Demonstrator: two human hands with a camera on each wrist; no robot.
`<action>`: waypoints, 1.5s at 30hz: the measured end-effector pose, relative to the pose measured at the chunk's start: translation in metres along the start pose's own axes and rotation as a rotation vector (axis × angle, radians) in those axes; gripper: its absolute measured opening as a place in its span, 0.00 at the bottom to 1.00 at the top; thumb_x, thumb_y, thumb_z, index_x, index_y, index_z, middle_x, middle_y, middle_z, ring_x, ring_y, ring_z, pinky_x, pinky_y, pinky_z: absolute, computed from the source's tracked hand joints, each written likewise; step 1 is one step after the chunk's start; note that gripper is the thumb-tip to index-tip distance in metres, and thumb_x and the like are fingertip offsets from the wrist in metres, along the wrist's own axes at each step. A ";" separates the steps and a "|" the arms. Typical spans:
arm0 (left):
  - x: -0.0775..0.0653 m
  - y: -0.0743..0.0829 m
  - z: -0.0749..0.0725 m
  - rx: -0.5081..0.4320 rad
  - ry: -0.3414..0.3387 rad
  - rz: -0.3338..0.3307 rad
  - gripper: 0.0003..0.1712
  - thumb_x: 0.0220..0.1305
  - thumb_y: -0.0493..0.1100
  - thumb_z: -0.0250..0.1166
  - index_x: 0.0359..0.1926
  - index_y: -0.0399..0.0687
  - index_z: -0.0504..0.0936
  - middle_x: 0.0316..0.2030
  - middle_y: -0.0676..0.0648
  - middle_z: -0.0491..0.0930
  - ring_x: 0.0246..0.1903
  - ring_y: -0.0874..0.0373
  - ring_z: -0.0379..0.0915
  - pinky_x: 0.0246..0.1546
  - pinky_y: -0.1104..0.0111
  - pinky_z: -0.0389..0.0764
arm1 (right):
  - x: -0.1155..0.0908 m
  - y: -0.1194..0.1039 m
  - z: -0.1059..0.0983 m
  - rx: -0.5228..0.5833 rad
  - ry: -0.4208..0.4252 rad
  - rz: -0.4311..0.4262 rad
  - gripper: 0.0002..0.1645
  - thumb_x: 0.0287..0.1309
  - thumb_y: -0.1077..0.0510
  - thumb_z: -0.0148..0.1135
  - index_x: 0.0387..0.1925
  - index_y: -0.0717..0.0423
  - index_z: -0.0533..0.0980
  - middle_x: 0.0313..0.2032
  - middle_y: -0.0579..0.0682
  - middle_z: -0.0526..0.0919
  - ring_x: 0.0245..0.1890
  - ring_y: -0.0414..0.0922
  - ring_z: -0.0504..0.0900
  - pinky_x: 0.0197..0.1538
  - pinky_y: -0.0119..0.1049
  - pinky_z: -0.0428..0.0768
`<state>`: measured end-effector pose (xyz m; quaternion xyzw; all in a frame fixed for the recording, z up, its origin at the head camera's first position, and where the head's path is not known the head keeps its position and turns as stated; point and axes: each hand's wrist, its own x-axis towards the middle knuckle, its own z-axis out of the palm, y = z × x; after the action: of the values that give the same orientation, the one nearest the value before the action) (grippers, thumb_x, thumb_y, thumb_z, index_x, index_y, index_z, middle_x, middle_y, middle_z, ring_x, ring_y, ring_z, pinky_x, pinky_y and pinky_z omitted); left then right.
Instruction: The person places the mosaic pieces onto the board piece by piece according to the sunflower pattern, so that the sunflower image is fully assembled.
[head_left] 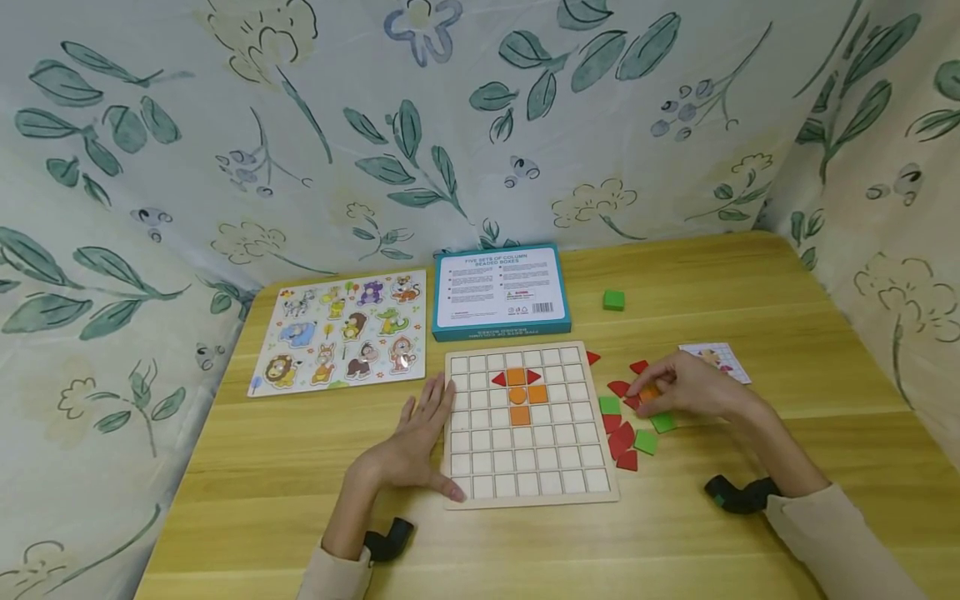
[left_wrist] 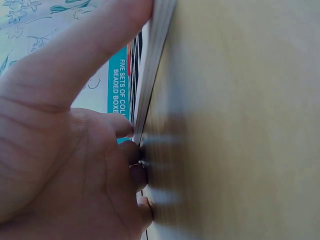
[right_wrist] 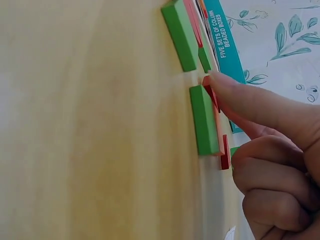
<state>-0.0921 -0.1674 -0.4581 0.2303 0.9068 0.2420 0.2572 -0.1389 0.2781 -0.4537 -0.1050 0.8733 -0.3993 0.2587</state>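
Observation:
A wooden grid board (head_left: 534,492) lies flat in front of me. Orange squares (head_left: 520,415), an orange disc (head_left: 517,396) and two small red triangles (head_left: 498,379) sit in its upper cells. Against the board's left edge rests my left hand (head_left: 408,446), fingers spread, its thumb on the near left corner. To the right of the board, my right hand (head_left: 686,385) pinches a small red piece (right_wrist: 210,90) between thumb and index finger, low over the loose pieces. Its other fingers are curled. Around it lie red pieces (head_left: 621,440), green squares (head_left: 646,442) and an orange piece (head_left: 649,392).
Behind the board lies a teal-edged box (head_left: 501,292). An animal puzzle board (head_left: 341,329) is at the back left. One green block (head_left: 613,300) stands apart at the back right. A pattern card (head_left: 731,360) lies beyond the right hand, partly covered by it.

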 end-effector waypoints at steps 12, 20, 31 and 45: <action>0.001 -0.001 0.001 0.007 0.002 -0.011 0.89 0.39 0.64 0.85 0.82 0.43 0.28 0.81 0.41 0.17 0.82 0.44 0.12 0.81 0.41 0.27 | 0.002 0.001 0.003 -0.013 0.000 -0.023 0.17 0.53 0.53 0.80 0.43 0.55 0.86 0.20 0.43 0.63 0.20 0.38 0.60 0.23 0.31 0.58; -0.001 -0.002 0.001 0.006 -0.002 -0.011 0.90 0.40 0.64 0.85 0.82 0.44 0.26 0.81 0.42 0.16 0.82 0.44 0.11 0.81 0.42 0.27 | 0.004 -0.026 0.019 0.045 0.025 -0.069 0.16 0.54 0.53 0.79 0.44 0.53 0.88 0.19 0.42 0.60 0.19 0.37 0.58 0.23 0.29 0.55; 0.001 -0.005 0.003 0.010 0.004 0.012 0.89 0.40 0.64 0.85 0.82 0.44 0.26 0.81 0.42 0.15 0.81 0.45 0.10 0.81 0.41 0.27 | 0.038 -0.077 0.080 0.005 0.046 -0.109 0.09 0.50 0.57 0.82 0.35 0.51 0.89 0.15 0.44 0.62 0.19 0.43 0.62 0.24 0.29 0.56; 0.001 -0.003 0.001 0.015 0.008 0.005 0.90 0.39 0.64 0.85 0.82 0.44 0.27 0.81 0.41 0.16 0.82 0.44 0.11 0.81 0.42 0.28 | 0.045 -0.073 0.082 0.073 0.034 -0.101 0.10 0.51 0.58 0.81 0.37 0.52 0.90 0.14 0.43 0.62 0.19 0.42 0.63 0.24 0.29 0.57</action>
<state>-0.0929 -0.1682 -0.4610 0.2334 0.9090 0.2367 0.2512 -0.1344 0.1598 -0.4601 -0.1327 0.8558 -0.4453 0.2273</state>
